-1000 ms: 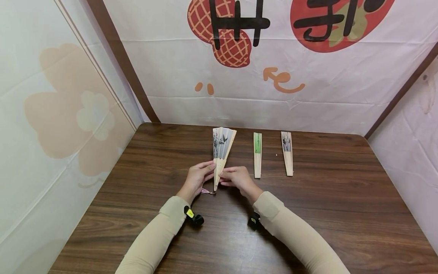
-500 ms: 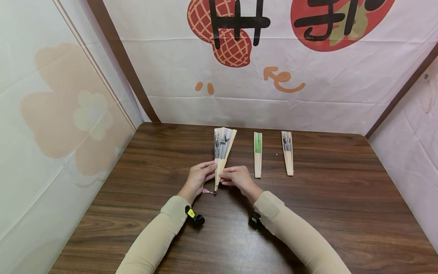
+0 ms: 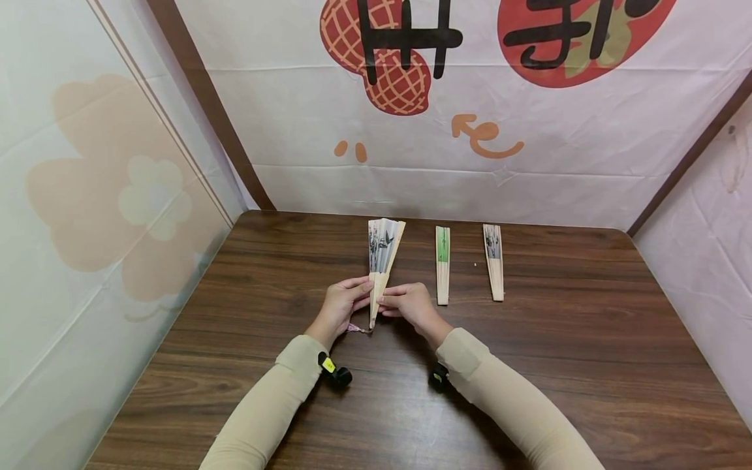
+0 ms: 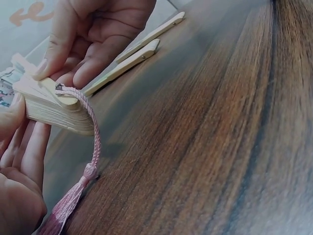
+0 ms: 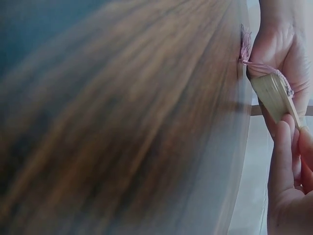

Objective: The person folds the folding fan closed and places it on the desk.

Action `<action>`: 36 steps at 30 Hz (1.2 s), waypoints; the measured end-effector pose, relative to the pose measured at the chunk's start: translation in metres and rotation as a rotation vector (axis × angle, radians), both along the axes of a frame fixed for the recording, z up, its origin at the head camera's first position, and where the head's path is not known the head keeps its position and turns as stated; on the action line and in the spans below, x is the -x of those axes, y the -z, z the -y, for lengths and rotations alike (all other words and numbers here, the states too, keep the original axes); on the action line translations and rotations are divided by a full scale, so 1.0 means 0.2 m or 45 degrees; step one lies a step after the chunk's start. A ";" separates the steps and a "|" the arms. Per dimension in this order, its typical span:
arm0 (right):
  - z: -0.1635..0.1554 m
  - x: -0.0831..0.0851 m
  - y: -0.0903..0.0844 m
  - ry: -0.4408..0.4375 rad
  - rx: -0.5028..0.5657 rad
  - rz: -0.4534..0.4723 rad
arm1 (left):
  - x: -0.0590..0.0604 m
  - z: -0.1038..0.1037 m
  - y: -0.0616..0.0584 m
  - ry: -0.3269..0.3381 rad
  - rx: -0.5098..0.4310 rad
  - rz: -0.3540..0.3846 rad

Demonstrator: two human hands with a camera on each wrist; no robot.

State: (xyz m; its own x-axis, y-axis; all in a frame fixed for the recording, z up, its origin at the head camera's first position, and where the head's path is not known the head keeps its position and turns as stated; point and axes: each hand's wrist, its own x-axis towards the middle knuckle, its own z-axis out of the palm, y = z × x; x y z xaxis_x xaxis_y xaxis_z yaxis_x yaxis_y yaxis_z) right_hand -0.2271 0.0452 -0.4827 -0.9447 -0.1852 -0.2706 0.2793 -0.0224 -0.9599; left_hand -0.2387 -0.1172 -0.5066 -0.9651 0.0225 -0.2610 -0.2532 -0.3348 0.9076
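A: Both hands are on the partly spread fan [image 3: 380, 261], down at its slat end. Left hand [image 3: 341, 307] pinches one side, right hand [image 3: 411, 303] pinches the other, fingers curled round the slats.

B: And the pink tassel [image 4: 73, 196] hangs from the pivot, trailing onto the counter [image 3: 529, 365] between the wrists.

A: Just beyond the right hand lie a green folded fan [image 3: 442, 264] and a grey folded fan [image 3: 493, 261], flat, side by side.

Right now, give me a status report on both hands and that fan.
Left hand and right hand both pinch the partly open fan near its pivot. Pink tassel hangs down to the table. Two closed fans lie apart, rightward.
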 end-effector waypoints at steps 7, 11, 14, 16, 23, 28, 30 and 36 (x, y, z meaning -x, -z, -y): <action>0.00 -0.01 -0.01 0.001 -0.008 -0.033 | 0.00 -0.01 0.00 0.008 0.010 -0.008; 0.00 -0.01 -0.01 -0.003 -0.023 -0.045 | 0.00 -0.01 0.00 0.010 0.018 -0.018; 0.00 -0.01 -0.01 0.000 -0.028 -0.045 | 0.00 -0.01 0.00 0.008 0.015 -0.027; 0.00 0.00 -0.01 0.002 -0.026 -0.044 | 0.00 -0.01 0.00 0.004 0.011 -0.028; -0.01 -0.01 -0.01 0.010 -0.021 -0.047 | 0.00 -0.02 0.00 -0.004 0.019 -0.032; -0.01 -0.01 -0.01 0.030 -0.002 -0.062 | 0.00 -0.02 0.00 -0.027 0.050 -0.047; -0.01 -0.01 -0.02 0.036 -0.006 -0.075 | 0.00 -0.03 -0.01 -0.038 0.060 -0.050; -0.01 -0.01 -0.02 0.039 -0.030 -0.054 | -0.01 -0.03 -0.02 -0.065 0.066 -0.032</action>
